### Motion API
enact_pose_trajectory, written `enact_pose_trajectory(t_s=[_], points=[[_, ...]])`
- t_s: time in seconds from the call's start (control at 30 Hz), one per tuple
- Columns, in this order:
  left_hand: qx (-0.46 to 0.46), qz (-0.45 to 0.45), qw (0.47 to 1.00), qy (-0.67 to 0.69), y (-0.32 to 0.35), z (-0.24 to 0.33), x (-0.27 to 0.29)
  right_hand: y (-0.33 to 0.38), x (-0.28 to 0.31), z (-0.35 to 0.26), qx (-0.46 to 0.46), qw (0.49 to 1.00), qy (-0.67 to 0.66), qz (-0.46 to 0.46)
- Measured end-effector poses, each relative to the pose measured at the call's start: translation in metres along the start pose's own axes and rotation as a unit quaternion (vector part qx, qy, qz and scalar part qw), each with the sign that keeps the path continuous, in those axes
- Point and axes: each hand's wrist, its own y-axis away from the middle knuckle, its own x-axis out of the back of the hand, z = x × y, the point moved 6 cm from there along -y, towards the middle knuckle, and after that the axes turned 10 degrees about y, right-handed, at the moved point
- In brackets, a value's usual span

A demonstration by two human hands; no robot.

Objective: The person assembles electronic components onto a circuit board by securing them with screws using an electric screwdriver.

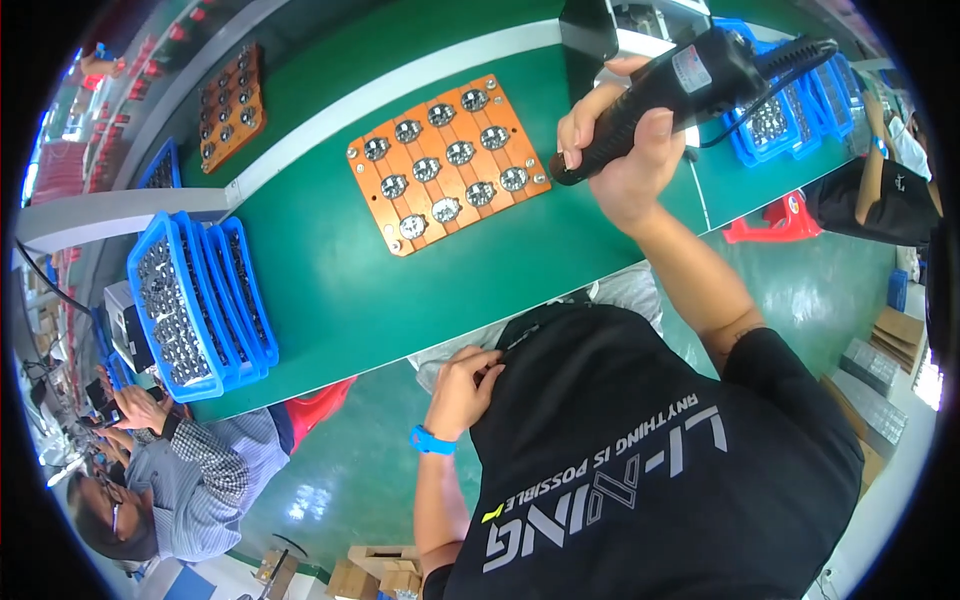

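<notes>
1. The head view comes from the left of 2 fisheye cameras worn side by side on the person's head.
2. It faces steeply down, with the green bench [320, 310] across the upper half and the wearer's black shirt [650, 400] lower right.
3. It sits near the right hand [638, 155], upper right.

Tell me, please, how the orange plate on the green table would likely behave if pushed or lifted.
The orange plate looks stiff, lying flat with no visible curl. Broad and low on the green table, it would probably slide rather than tip when pushed. The round metal parts on it might shift if tilted, though whether they are fastened is unclear.
</notes>
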Motion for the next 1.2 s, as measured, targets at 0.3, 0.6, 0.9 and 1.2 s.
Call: enact_pose_trajectory(t_s=[0.3, 0.6, 0.9, 1.2], points=[[-0.175, 0.165, 0.965, -0.102, 0.000, 0.058, 0.004, -0.022, 0.049, -0.044, 0.026, 0.995, 0.009, 0.094], [-0.045, 0.005, 0.977, -0.209, -0.004, 0.047, 0.012, -0.037, 0.099, -0.086, 0.092, 0.976, 0.082, 0.177], [-0.028, -0.087, 0.985, -0.146, -0.016, 0.056, 0.002, -0.026, 0.096, -0.077, 0.093, 0.974, 0.111, 0.176], [-0.038, -0.177, 0.979, -0.097, -0.003, 0.094, 0.035, -0.032, 0.087, -0.071, 0.078, 0.970, 0.156, 0.170]])
